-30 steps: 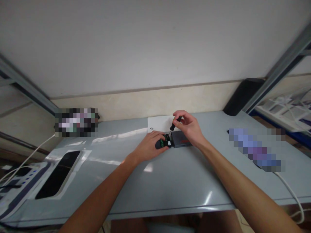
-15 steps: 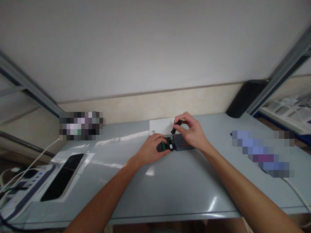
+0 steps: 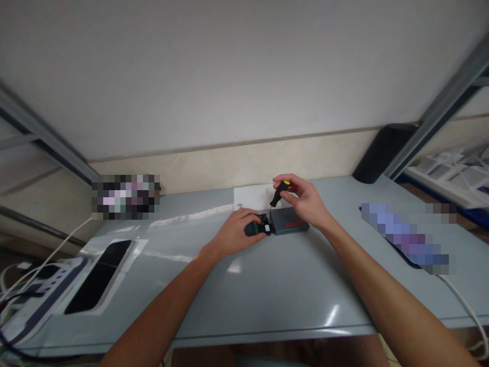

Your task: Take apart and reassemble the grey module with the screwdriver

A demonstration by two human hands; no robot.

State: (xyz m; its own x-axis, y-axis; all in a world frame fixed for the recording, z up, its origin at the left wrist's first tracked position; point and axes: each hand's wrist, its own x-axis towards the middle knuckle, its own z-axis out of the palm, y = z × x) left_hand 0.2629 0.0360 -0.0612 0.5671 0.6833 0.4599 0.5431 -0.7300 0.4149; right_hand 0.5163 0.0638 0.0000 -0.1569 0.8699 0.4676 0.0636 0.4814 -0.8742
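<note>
My right hand (image 3: pixel 306 200) grips a small black-and-yellow screwdriver (image 3: pixel 280 194), tilted with its tip pointing down to the left. The tip meets a dark device with a green circuit board (image 3: pixel 256 228) showing at its left part. My left hand (image 3: pixel 239 231) is closed around the left end of that device, fingers along the far side and thumb on the near side. To the right of the board lies a grey casing (image 3: pixel 287 221) with red lettering, lined up against it. Behind them is a white sheet (image 3: pixel 250 196) with several small dark screws (image 3: pixel 240 205) on it.
On the left of the grey table (image 3: pixel 214 300) lies a phone (image 3: pixel 100 278), beside a power strip (image 3: pixel 42 300) with cables. A black cylinder (image 3: pixel 382 153) leans at the back right. Blurred items sit at the left back and on the right, where a white cable (image 3: pixel 464 300) runs down.
My right hand has opened its grip slightly and moved up off the casing, showing more of the screwdriver handle and the red lettering. My left hand stays on the device.
</note>
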